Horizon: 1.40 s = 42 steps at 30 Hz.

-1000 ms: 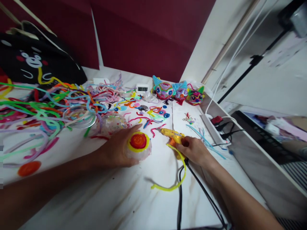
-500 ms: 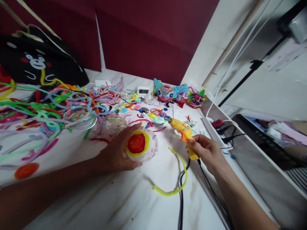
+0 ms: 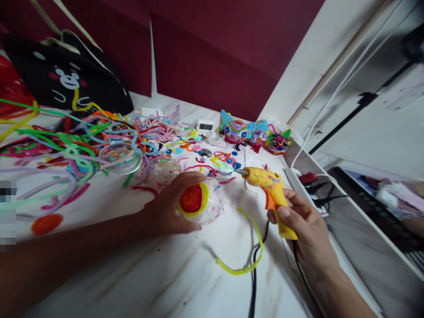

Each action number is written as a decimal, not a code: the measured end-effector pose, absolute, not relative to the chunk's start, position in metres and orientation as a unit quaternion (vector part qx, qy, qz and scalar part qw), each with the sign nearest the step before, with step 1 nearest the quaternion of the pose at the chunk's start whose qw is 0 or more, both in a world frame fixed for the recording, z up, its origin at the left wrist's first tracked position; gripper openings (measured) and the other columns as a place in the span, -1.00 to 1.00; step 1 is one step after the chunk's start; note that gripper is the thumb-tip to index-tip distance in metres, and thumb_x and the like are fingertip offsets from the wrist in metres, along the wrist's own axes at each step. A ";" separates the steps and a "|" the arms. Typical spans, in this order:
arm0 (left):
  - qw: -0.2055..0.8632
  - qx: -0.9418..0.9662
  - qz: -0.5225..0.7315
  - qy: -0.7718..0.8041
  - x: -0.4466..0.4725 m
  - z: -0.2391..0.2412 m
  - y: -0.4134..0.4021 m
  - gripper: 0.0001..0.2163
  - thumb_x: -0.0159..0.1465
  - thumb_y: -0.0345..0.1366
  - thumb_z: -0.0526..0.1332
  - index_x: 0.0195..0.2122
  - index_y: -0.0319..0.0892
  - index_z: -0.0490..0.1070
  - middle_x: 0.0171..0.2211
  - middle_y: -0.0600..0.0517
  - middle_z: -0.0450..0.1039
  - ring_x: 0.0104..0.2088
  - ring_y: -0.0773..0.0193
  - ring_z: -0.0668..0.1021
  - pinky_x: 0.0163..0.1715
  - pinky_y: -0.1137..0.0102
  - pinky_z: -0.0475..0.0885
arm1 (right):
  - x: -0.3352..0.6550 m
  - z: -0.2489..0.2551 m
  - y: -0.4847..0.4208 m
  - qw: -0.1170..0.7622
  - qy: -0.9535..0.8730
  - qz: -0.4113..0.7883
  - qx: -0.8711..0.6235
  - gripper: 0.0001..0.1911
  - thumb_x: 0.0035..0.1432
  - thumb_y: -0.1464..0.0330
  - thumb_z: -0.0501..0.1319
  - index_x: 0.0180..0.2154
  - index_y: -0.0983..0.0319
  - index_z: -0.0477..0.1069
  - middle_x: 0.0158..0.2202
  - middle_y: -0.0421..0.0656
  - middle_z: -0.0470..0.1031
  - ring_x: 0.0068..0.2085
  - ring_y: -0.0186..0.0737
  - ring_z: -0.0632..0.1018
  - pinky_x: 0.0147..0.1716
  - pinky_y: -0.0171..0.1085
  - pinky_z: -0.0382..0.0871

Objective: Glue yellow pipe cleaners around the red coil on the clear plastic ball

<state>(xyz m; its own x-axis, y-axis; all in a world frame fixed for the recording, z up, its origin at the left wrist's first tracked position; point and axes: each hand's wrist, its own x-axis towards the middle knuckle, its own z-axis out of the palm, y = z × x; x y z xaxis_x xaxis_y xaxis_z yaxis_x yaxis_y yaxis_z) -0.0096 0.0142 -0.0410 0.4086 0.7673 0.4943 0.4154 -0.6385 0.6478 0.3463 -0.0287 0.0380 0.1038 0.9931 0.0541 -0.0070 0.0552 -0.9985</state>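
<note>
My left hand is wrapped round a clear speckled ball with a red and yellow spiral disc on its face, holding it on the white table. In my right hand is a yellow glue gun, gripped by the handle and lifted above the table. Its nozzle points left toward the ball, a short gap away. A black cord runs down from the gun. One yellow pipe cleaner lies curved on the table between my hands.
A heap of coloured pipe cleaners covers the left. A clear dish, an orange disc, a black bear-face bag, a small timer, three finished cat-face figures and a power strip sit further off.
My right hand has picked the glue gun up off the table and raised it upright, nozzle toward the ball. My left hand has tilted the ball slightly. The view shifted a little right.
</note>
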 end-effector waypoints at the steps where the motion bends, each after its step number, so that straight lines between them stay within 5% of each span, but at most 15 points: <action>1: 0.218 0.811 0.403 0.364 -0.010 -0.040 0.014 -0.01 0.15 -0.01 0.70 0.56 0.11 0.31 0.53 -0.22 0.43 0.53 -0.38 0.49 0.58 -0.22 0.41 | 0.345 0.039 -0.030 0.549 -0.486 0.456 -0.505 -0.38 0.00 0.02 0.78 -0.04 0.13 0.65 -0.28 -0.17 0.72 -0.40 -0.21 0.66 -0.43 -0.32 0.58; 7: 0.210 0.817 0.410 0.347 -0.008 -0.036 0.012 -0.01 0.18 -0.05 0.69 0.58 0.11 0.28 0.52 -0.20 0.40 0.51 -0.33 0.49 0.57 -0.20 0.40 | 0.334 0.046 -0.027 0.605 -0.470 0.437 -0.472 -0.41 -0.11 0.06 0.82 -0.12 0.05 0.67 -0.28 -0.23 0.71 -0.38 -0.22 0.67 -0.42 -0.34 0.61; 20: 0.199 0.813 0.417 0.356 -0.001 -0.042 0.010 0.00 0.15 0.00 0.70 0.56 0.13 0.29 0.47 -0.16 0.42 0.45 -0.28 0.52 0.51 -0.09 0.49 | 0.332 0.007 -0.057 0.523 -0.605 0.325 -0.505 -0.74 0.32 0.15 0.60 -0.09 0.02 0.62 -0.19 -0.11 0.78 -0.23 0.10 0.81 -0.20 0.03 0.83; 29: 0.173 0.813 0.402 0.384 0.004 -0.047 0.006 0.02 0.02 -0.02 0.73 0.51 0.11 0.40 0.43 -0.12 0.49 0.43 -0.31 0.54 0.52 -0.11 0.49 | 0.337 -0.016 -0.061 0.511 -0.729 0.166 -0.424 -0.60 0.38 0.39 0.47 0.15 -0.12 0.55 -0.01 -0.06 0.60 -0.25 0.04 0.70 -0.53 -0.14 0.65; 42: 0.195 0.814 0.406 0.366 0.006 -0.043 0.002 -0.03 0.09 0.00 0.70 0.51 0.13 0.37 0.42 -0.11 0.49 0.42 -0.29 0.54 0.51 -0.08 0.49 | 0.339 -0.009 -0.059 0.465 -0.791 0.138 -0.373 -0.57 0.43 0.54 0.37 0.19 -0.01 0.55 0.02 -0.13 0.56 -0.09 -0.10 0.73 -0.15 -0.25 0.78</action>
